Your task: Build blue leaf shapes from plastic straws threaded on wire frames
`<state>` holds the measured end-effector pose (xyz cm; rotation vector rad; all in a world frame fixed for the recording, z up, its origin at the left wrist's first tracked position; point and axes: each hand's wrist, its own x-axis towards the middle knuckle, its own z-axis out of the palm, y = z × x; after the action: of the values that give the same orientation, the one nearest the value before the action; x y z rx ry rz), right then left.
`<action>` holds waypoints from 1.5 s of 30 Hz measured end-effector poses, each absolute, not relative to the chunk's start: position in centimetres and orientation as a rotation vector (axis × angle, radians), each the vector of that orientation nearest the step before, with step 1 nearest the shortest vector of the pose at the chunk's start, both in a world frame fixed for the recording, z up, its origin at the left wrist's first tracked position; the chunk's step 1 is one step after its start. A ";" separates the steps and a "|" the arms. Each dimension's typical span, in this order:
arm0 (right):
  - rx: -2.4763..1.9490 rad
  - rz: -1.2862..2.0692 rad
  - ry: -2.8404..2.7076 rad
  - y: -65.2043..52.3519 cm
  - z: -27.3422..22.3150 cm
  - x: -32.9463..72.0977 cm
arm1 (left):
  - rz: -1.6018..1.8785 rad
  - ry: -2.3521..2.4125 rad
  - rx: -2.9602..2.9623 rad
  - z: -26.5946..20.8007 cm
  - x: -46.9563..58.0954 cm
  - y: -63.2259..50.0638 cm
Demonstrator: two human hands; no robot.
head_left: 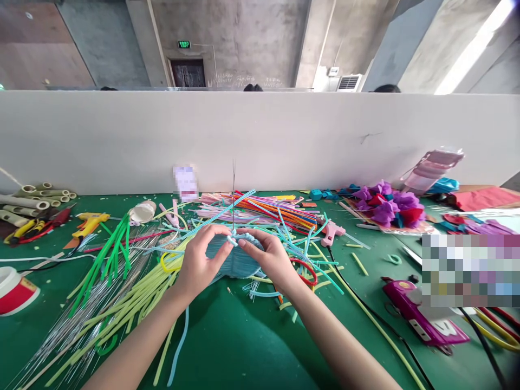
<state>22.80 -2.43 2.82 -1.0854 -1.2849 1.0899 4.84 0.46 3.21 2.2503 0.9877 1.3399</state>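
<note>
My left hand [202, 259] and my right hand [268, 257] meet over the middle of the green table, both closed in a pinch. Between their fingertips is a light blue pipe cleaner [232, 239], bent into small loops. A few thin wires [234, 187] stand upright from the same spot; how they join the loops is too small to tell. Under and behind the fingers lies a thick bundle of blue pipe cleaners [234, 264]. Light green pipe cleaners [142, 298] spread out beside my left forearm.
Beyond lie mixed-colour pipe cleaners [280, 212] and a pink glue gun [332, 233]. To the left are a yellow glue gun [90, 225], loose metal wires [60, 336] and bamboo pieces [30, 205]. Rightward are purple flowers [382, 203], a pink bottle [433, 168] and a magenta device [422, 314].
</note>
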 end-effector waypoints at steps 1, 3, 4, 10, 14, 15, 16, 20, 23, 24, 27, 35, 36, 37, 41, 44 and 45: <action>-1.112 1.106 -1.276 -2.5 2.8 22.8 | 1.353 0.966 2.260 3.3 4.9 0.5; -1.135 1.161 -1.250 -2.5 2.9 22.8 | 1.375 0.936 2.287 3.4 4.9 0.7; -1.130 1.190 -1.237 -2.6 2.9 22.8 | 1.374 0.936 2.294 3.4 4.9 0.7; -1.086 1.257 -1.151 -2.8 2.8 22.8 | 1.319 1.055 2.119 3.2 4.7 0.3; -1.094 1.247 -1.144 -2.8 2.7 22.6 | 1.286 1.074 1.979 3.7 4.7 0.2; -1.091 1.225 -1.152 -2.8 2.7 22.6 | 1.278 1.072 1.946 3.9 4.7 0.3; -1.082 1.200 -1.159 -2.8 2.6 22.5 | 1.264 1.061 1.916 4.1 4.7 0.5; -1.027 1.163 -1.182 -2.7 2.2 22.5 | 1.148 1.036 1.854 4.8 4.6 1.4; -1.038 1.115 -1.225 -2.6 1.7 22.6 | 1.059 0.995 1.925 5.0 4.5 1.8; -1.048 1.083 -1.250 -2.6 1.6 22.6 | 1.042 0.979 1.961 5.0 4.5 1.9; -1.058 0.985 -1.305 -2.6 1.5 22.7 | 1.008 0.960 2.025 5.2 4.5 1.8; -1.048 1.007 -1.253 -2.7 1.8 22.7 | 0.885 0.807 1.936 6.1 4.5 2.4; -1.050 1.007 -1.253 -2.7 1.8 22.7 | 0.856 0.797 1.909 6.3 4.4 2.5; -1.051 1.003 -1.258 -2.7 1.7 22.7 | 0.824 0.783 1.885 6.4 4.3 2.6; -1.025 0.984 -1.302 -2.6 1.7 22.8 | 0.682 0.700 1.824 6.7 3.7 3.3; -1.012 0.932 -1.344 -2.9 2.0 22.6 | 0.629 0.700 1.794 6.8 3.6 3.6; -1.016 0.909 -1.353 -3.0 2.1 22.5 | 0.625 0.706 1.795 6.8 3.7 3.7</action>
<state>22.49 -3.02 2.09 -1.0159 -1.3527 0.9086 3.66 3.67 6.83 1.7948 0.7059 0.6248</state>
